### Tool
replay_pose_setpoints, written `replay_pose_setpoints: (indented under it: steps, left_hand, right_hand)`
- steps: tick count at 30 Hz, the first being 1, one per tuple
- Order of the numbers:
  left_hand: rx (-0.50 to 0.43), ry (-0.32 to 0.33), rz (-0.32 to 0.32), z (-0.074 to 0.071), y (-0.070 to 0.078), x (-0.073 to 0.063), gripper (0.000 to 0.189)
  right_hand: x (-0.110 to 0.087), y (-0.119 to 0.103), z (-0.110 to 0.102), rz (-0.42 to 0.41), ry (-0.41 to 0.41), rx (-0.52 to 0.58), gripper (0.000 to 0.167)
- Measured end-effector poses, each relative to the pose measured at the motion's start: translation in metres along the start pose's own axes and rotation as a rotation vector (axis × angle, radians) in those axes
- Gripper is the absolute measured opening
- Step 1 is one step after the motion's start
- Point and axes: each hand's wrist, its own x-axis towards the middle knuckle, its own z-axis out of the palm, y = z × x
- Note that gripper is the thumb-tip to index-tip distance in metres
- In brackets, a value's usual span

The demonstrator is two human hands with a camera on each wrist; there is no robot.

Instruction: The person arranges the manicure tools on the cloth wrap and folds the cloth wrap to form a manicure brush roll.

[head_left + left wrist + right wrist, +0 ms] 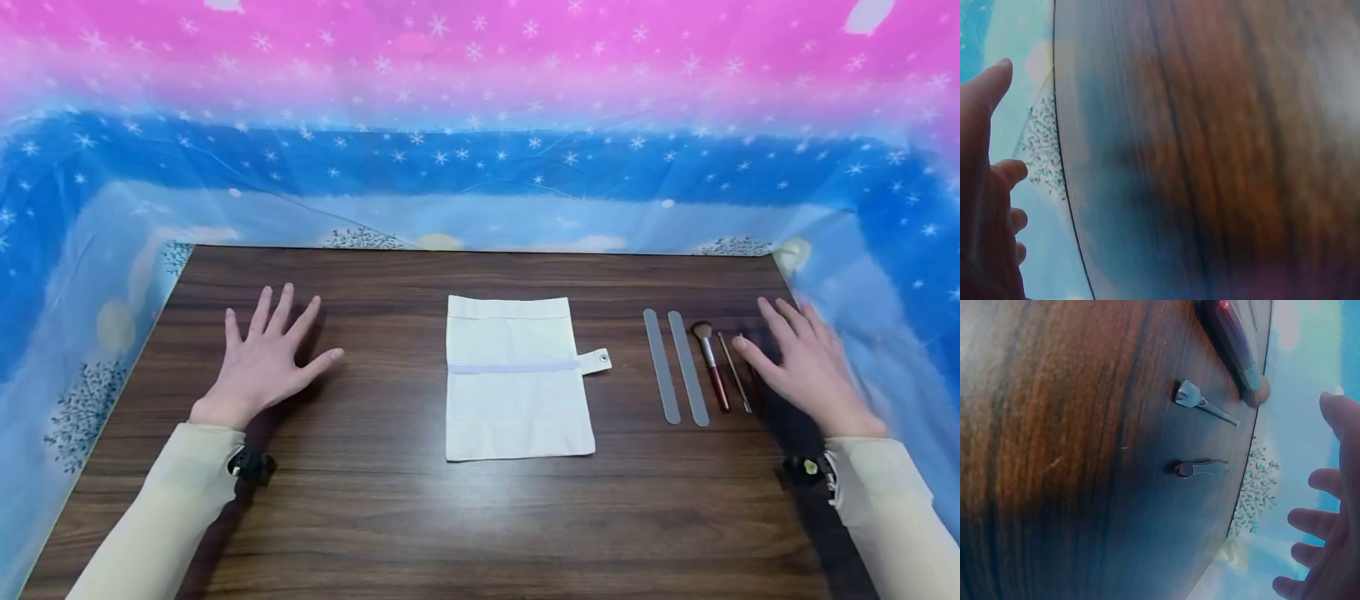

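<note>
My left hand (262, 360) is spread over the left part of the table, holding nothing. On the right, my right hand (812, 373) is also spread and holds nothing; its thumb overlaps a thin tool in the head view. Beside it lie a makeup brush (717, 385) with a red handle and a slim metal cuticle pusher (735, 372). The right wrist view shows a second small metal tool (1204, 468) next to the pusher (1190, 394). Two grey nail files (662, 367) lie side by side left of the brush. A flat white fabric pouch (517, 417) with a snap tab (596, 362) lies mid-table.
The dark wood-grain table (375, 525) fills the foreground. A pink and blue snowflake curtain (480, 158) hangs behind it and along both sides, close to the table edges.
</note>
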Motion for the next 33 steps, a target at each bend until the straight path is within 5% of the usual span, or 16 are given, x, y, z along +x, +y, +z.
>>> replay_pose_setpoints:
  steps: [8, 16, 33]
  left_hand:
    - [-0.047, -0.001, 0.031, -0.001, 0.016, -0.002, 0.094]
    - [-0.093, -0.007, 0.11, 0.0, 0.044, -0.001, 0.086]
    - [-0.159, 0.003, 0.265, 0.019, 0.1, 0.016, 0.073]
  right_hand:
    - [0.006, -0.018, 0.004, -0.087, 0.101, 0.049, 0.05]
    - [0.007, -0.052, 0.006, -0.093, 0.067, 0.055, 0.03]
    - [0.022, -0.093, 0.017, -0.072, -0.029, 0.018, 0.027]
